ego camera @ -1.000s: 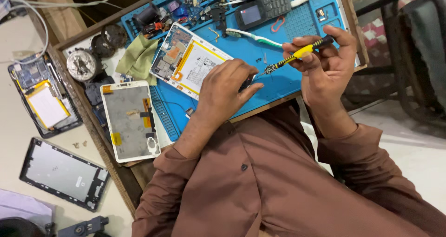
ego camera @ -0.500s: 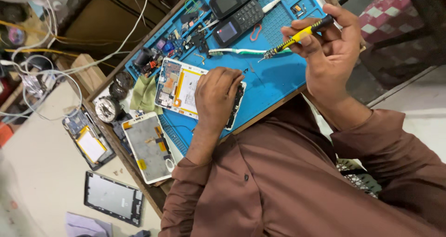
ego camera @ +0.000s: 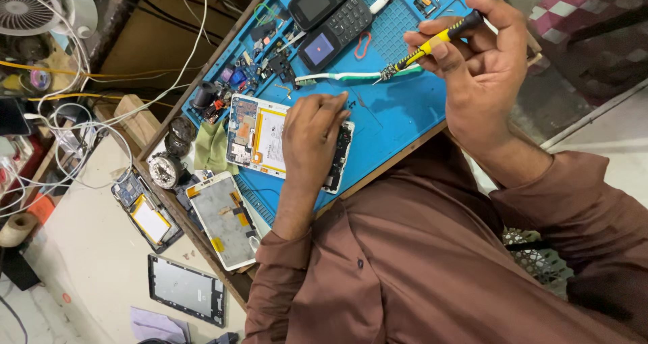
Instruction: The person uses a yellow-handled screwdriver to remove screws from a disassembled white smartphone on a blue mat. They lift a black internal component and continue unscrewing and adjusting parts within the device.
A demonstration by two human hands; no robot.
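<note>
Opened smartphone, back cover off and battery exposed, lying on the blue repair mat on the desk, at about 9 o'clock from the mat's centre. The left hand rests palm-down over the phone's right half, fingers flat and together, pinning it to the mat; it grips nothing. The right hand, raised at 2 o'clock from the phone, pinches a yellow-and-black precision screwdriver between thumb and fingertips, tip angled down toward the mat, just above a white-and-green cable. Judged from this pose, the work goes best if the left hand holds the phone steady without pressing on the battery, and the driver meets each screw upright before it is turned. Two keypad phones lie at 12 o'clock; a detached display panel lies at 7 o'clock, off the mat.
</note>
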